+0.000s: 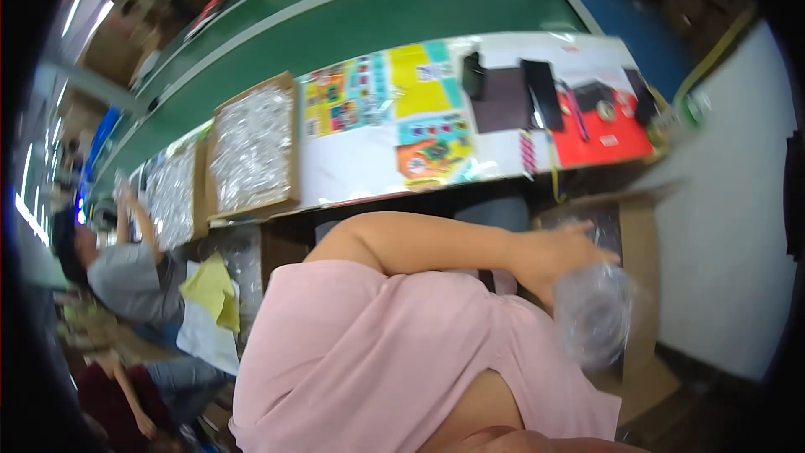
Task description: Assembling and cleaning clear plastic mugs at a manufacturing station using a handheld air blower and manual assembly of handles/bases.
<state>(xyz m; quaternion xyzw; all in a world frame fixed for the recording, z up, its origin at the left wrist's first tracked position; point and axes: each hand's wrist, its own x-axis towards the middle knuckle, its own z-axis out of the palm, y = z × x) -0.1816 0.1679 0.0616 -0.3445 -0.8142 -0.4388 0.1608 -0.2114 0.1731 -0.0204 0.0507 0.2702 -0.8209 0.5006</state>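
Note:
My left arm reaches across my pink shirt toward the right. At its end, my left hand [558,256] is curled over the upper edge of a rounded, clear plastic package [595,319], with some fingertips sticking out past it. The package looks see-through and crinkled, and motion blurs it. Behind the hand and package stands an open cardboard box [641,277], with more clear plastic showing inside near the fingers. My right hand does not show.
Beyond me runs a workbench with printed colourful sheets [428,109], a red sheet [599,134] and a purple pen [577,113]. Leftward, a shallow carton [256,147] holds clear plastic packs. A co-worker [134,273] works farther left. A white wall [742,201] bounds the right.

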